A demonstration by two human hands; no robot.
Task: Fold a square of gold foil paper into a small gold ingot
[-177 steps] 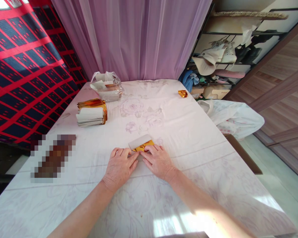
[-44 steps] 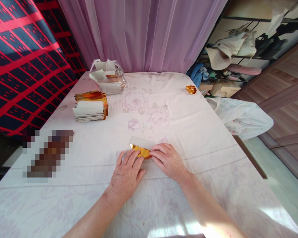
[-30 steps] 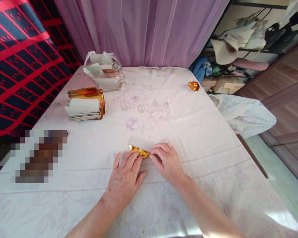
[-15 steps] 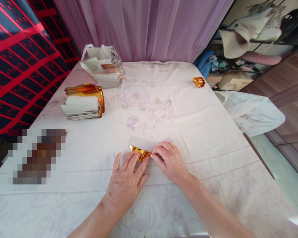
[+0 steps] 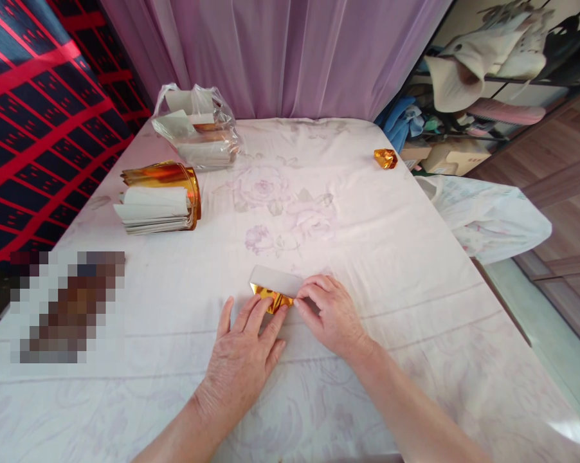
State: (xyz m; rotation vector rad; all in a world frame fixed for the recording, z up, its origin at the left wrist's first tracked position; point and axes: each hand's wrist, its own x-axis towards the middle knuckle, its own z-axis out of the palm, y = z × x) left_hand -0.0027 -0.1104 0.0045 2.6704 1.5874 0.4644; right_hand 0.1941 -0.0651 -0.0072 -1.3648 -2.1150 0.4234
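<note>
A small sheet of gold foil paper [image 5: 275, 290], white on its back, lies half folded on the pale flowered tablecloth [image 5: 367, 244]. My left hand [image 5: 244, 350] rests flat on the cloth with its fingertips pressing the gold part down. My right hand [image 5: 331, 312] pinches the sheet's right end, where the white flap meets the gold.
A stack of gold-and-white sheets [image 5: 159, 204] sits at the left, with a clear plastic bag of more sheets [image 5: 198, 132] behind it. One folded gold piece [image 5: 385, 157] lies at the far right edge. A white bag [image 5: 487, 215] hangs off the right side, shelves beyond.
My hands shifted on the sheet: the left flattened out and moved its fingertips onto the gold part, while the right pinched the right end. The view drifted slightly.
</note>
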